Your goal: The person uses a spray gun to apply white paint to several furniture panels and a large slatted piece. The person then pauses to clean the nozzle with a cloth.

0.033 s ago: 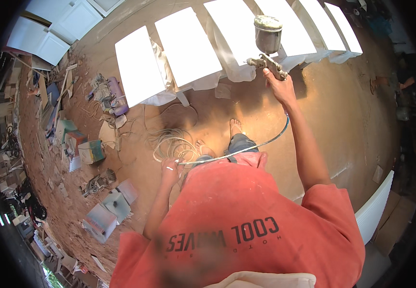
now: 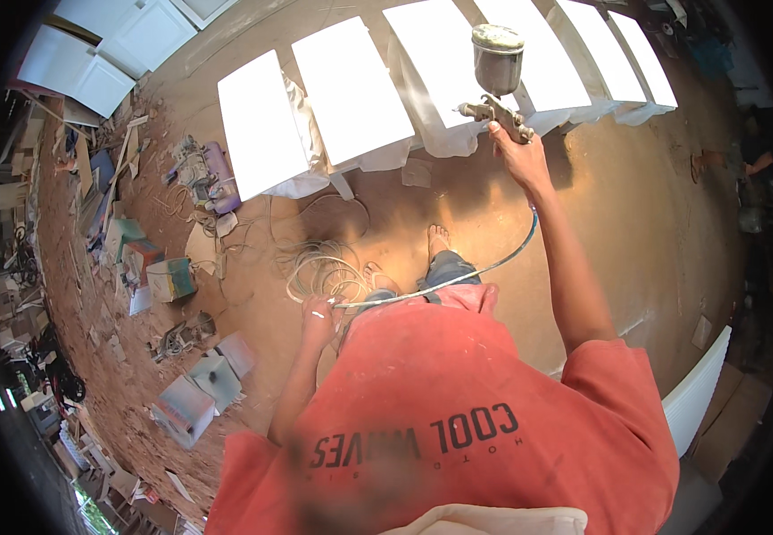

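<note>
My right hand [image 2: 522,159], arm stretched forward, grips a metal spray gun [image 2: 504,118] whose stained cup [image 2: 497,67] stands upright on top. The gun is above the near ends of several white panels [image 2: 355,94], its nozzle facing left. From below the gun's handle an air hose [image 2: 444,287] curves back across my waist to the left. Beside my left hip, my left hand [image 2: 318,314] is closed around that hose, with its fingers partly hidden. Pale coils of hose [image 2: 324,272] lie on the floor just beyond that hand.
The panels rest raised in a row, with wrapping hanging between them. A purple compressor-like machine [image 2: 219,174] stands left of them. Boxy cans [image 2: 172,279] and scrap wood litter the left side. More white panels [image 2: 83,76] lie far left; a ribbed white sheet [image 2: 697,388] leans at right.
The view has shifted very slightly, with the panels a touch further right. Both hands keep the same hold on the spray gun and the hose.
</note>
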`<state>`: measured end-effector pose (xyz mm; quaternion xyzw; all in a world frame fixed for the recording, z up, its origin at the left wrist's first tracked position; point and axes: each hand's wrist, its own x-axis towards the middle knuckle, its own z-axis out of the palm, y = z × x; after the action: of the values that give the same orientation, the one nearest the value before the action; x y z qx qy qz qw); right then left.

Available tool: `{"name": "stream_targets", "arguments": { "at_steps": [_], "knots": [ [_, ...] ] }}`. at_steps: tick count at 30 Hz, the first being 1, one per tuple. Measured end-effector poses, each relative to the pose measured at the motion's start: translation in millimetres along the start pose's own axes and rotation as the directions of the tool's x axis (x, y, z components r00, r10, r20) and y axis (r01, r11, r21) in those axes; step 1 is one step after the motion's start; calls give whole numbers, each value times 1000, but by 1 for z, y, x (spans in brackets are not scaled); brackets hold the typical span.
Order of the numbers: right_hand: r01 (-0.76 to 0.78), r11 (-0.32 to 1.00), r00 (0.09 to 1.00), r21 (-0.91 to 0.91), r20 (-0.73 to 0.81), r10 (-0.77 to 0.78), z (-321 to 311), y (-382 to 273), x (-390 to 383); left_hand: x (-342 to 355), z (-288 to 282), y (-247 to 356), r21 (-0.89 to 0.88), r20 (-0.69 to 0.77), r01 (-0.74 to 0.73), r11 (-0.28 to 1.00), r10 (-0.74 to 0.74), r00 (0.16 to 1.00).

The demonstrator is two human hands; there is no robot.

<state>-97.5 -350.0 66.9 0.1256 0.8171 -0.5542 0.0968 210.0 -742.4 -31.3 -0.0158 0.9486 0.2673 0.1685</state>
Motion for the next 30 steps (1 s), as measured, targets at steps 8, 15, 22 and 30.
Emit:
{"name": "stream_targets", "arguments": {
  "at_steps": [8,15,22,30],
  "knots": [
    [193,981,981,20,5,-194,37,-46,121,-6,27,55,-46,-54,246,968,-249,967],
    [237,971,954,-32,194,-227,59,-56,103,-34,57,70,-71,-203,312,947,-320,925],
    [258,965,813,-48,551,-190,70,-50,66,-38,69,78,-170,-173,401,900,-428,887],
    [266,961,820,-80,542,-182,123,-87,98,-53,71,84,-177,-272,450,875,-483,833]
  ]
}}
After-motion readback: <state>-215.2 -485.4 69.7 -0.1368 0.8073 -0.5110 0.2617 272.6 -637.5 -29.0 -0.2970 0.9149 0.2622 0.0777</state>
